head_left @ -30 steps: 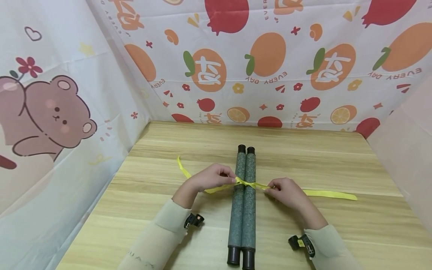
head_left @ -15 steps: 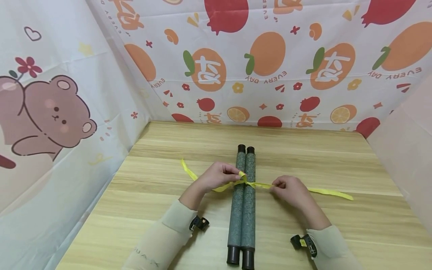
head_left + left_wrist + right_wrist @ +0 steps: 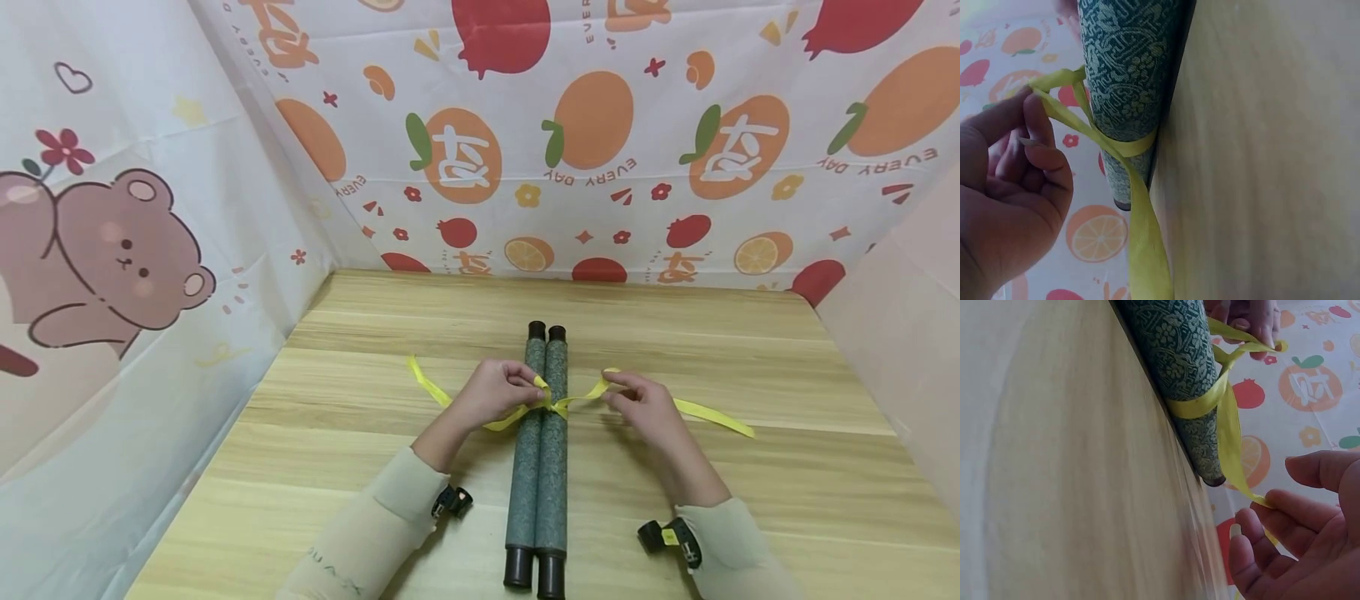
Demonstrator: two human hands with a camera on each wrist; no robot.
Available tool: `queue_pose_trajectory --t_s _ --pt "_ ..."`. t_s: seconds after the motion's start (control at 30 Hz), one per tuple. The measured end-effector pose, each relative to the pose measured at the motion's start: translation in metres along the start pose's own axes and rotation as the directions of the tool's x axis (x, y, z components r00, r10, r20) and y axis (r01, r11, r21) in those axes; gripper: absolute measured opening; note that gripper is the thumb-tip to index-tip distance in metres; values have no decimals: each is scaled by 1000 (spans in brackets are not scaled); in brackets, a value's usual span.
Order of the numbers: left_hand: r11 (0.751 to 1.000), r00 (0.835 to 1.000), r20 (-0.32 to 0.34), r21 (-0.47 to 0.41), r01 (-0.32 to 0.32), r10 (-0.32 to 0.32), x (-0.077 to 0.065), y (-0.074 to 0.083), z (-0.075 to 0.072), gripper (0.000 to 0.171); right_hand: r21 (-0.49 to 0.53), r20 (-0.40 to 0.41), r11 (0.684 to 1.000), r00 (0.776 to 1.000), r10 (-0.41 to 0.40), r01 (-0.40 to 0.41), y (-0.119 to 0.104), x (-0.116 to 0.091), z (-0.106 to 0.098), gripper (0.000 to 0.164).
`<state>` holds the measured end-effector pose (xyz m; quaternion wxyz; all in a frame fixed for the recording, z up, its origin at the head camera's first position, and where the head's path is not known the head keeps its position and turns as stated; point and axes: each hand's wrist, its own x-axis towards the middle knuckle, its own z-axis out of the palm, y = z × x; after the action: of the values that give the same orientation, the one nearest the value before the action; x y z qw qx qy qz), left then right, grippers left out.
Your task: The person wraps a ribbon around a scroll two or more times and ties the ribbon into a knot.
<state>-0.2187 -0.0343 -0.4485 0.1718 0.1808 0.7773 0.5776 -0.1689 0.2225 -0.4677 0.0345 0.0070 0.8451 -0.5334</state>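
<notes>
Presently, the yellow ribbon [image 3: 558,407] passes round the paired scrolls [image 3: 552,475], crossed on top (knot or twist, unclear). The left hand [image 3: 491,396] pinches a loop above the scrolls; the right hand [image 3: 648,412], right of them, has thumb and fingers parted, ribbon at fingertips. Likely failure: strand slips from that loose hold, crossing slackens. Versus half a second earlier: right strand raised, tail nearer the scrolls.

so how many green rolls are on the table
2. They lie side by side on the table: the left green roll on the left hand's side, the right green roll on the right hand's side. None looks hidden.
</notes>
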Motion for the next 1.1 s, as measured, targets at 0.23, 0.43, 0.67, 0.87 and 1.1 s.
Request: queue_pose_trajectory --t_s 0.23,0.43,0.67,0.87,1.1 --pt "1000 999 51 -17 -3 4 -2 6 0 50 81 -42 997 999 16 -12 -5 2 6 43" --pt "996 993 81 25 -84 82 -10 9 -3 21 617 -120 784 993 12 65 -15 6 2 50" --pt "995 993 79 25 -93 91 -13 7 -7 7 864 -191 468 981 -32 184 -30 22 -1 62" --pt "992 989 99 38 -116 112 -14 9 -5 9 880 -214 429 977 -19 201 -41 42 8 63" --pt "987 982 124 61 -148 140 -10 3 -2 10 597 -139 785 985 -106 168 -57 61 28 59"
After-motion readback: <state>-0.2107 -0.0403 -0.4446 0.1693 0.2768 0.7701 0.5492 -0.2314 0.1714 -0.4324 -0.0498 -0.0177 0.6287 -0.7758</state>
